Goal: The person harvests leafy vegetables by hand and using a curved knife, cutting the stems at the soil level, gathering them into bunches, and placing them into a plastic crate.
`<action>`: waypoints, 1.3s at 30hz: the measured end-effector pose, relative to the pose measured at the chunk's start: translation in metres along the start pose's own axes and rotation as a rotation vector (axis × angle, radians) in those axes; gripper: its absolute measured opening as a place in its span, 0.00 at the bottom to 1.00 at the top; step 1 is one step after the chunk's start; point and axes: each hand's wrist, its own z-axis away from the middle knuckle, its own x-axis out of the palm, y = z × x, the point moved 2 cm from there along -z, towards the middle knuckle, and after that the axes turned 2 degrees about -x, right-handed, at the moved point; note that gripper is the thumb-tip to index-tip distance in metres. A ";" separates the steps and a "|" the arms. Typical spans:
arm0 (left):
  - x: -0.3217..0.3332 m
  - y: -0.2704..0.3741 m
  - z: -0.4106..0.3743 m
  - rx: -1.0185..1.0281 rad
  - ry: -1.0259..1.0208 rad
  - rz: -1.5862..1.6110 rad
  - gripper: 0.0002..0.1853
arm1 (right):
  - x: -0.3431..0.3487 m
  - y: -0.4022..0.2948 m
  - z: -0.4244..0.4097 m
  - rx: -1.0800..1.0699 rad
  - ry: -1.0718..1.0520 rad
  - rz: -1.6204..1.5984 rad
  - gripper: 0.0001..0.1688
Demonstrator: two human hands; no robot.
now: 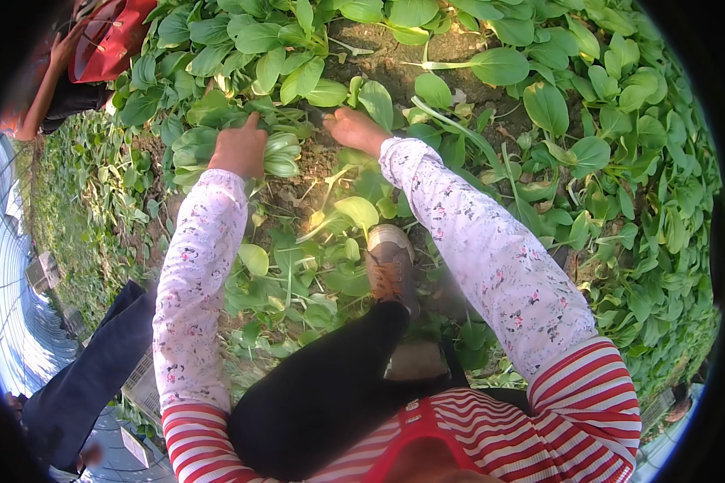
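My left hand (pixel 239 148) is closed over a bunch of bok choy (pixel 282 154). The pale stem ends point right and the leaves (pixel 193 148) spread out on the left. Its index finger reaches up to the stems of another bok choy plant (pixel 290 121) in the bed. My right hand (pixel 356 130) is low over the soil, just right of those stems, fingers curled. Something small and greyish shows at its fingertips, too unclear to name. A large green leaf (pixel 376 104) stands right beside this hand.
Dense bok choy (pixel 628 145) fills the right side. Loose leaves (pixel 338 226) lie around my shoe (pixel 391 262). At upper left is another person's arm (pixel 48 87) near a red item (pixel 112 42); another person's dark trouser leg (pixel 90 368) is at lower left, near a crate (pixel 142 386).
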 end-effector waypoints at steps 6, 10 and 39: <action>0.027 -0.004 0.006 0.026 0.066 0.000 0.16 | -0.005 -0.013 -0.005 0.356 -0.267 -0.064 0.24; 0.038 -0.008 0.016 0.070 0.239 0.039 0.14 | -0.036 -0.030 0.014 0.300 -0.270 0.119 0.24; 0.103 -0.012 0.204 0.192 0.150 2.367 0.47 | -0.065 -0.153 0.070 0.012 -0.146 -0.710 0.15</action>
